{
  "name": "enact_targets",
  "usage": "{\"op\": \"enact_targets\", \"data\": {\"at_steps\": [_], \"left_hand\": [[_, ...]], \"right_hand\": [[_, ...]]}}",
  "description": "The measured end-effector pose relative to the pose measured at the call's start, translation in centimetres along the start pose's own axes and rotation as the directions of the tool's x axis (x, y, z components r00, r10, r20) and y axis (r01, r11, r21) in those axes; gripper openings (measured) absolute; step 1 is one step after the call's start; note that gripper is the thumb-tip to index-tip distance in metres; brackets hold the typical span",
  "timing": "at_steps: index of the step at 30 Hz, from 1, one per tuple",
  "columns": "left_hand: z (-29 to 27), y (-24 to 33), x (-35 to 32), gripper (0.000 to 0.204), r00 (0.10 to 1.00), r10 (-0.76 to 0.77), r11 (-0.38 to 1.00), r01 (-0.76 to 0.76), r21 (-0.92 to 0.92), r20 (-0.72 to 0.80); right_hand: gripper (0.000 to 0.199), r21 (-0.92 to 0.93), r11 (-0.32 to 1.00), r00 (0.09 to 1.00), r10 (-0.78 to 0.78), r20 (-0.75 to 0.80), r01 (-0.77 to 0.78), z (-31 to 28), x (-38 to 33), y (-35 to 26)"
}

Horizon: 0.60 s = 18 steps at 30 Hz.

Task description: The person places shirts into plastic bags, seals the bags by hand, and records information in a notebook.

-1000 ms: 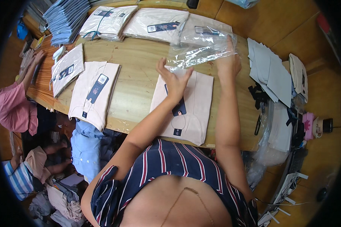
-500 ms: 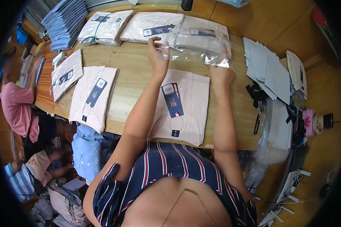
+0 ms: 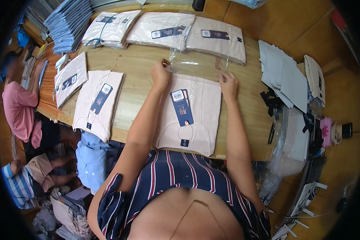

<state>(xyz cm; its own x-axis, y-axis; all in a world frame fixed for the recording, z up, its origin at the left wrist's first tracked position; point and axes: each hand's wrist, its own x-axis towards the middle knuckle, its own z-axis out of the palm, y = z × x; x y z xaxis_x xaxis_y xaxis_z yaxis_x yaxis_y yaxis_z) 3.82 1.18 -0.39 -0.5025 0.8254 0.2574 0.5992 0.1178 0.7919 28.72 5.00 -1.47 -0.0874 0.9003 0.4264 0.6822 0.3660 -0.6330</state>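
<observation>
Between my two hands a clear plastic bag [image 3: 196, 64] is spread over the wooden table. My left hand [image 3: 161, 75], fingers closed, pinches its left edge, and my right hand [image 3: 229, 85] pinches the right edge. Just below the bag lies a folded pale pink shirt [image 3: 206, 108], its collar toward me. A dark blue hang tag [image 3: 182, 107] with a white sticker rests on the shirt's front, with a looped string near the collar. The bag's near edge is at the shirt's far edge; whether they touch I cannot tell.
Bagged shirts [image 3: 158, 24] line the table's far side, beside a stack of blue garments [image 3: 68, 26]. Another folded pink shirt [image 3: 96, 86] lies left. White card sheets [image 3: 282, 72] are piled at the right. A person in a pink top [image 3: 20, 102] works at the far left.
Both hands have come nearer to me, drawing the plastic bag from over the far bagged shirts down to the far edge of the folded shirt.
</observation>
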Motion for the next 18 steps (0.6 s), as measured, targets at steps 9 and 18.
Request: {"op": "enact_targets", "data": {"at_steps": [9, 18], "left_hand": [[-0.3, -4.1, 1.1, 0.009, 0.953, -0.155, 0.925, 0.233, -0.299, 0.261], [-1.7, -4.1, 0.0, 0.014, 0.892, -0.129, 0.846, 0.327, -0.420, 0.434]], "right_hand": [[0.008, 0.460, 0.862, 0.928, 0.031, 0.370, -0.212, -0.6, 0.2, 3.1], [0.013, 0.558, 0.541, 0.777, 0.416, 0.473, -0.629, -2.5, -0.4, 0.4]]}}
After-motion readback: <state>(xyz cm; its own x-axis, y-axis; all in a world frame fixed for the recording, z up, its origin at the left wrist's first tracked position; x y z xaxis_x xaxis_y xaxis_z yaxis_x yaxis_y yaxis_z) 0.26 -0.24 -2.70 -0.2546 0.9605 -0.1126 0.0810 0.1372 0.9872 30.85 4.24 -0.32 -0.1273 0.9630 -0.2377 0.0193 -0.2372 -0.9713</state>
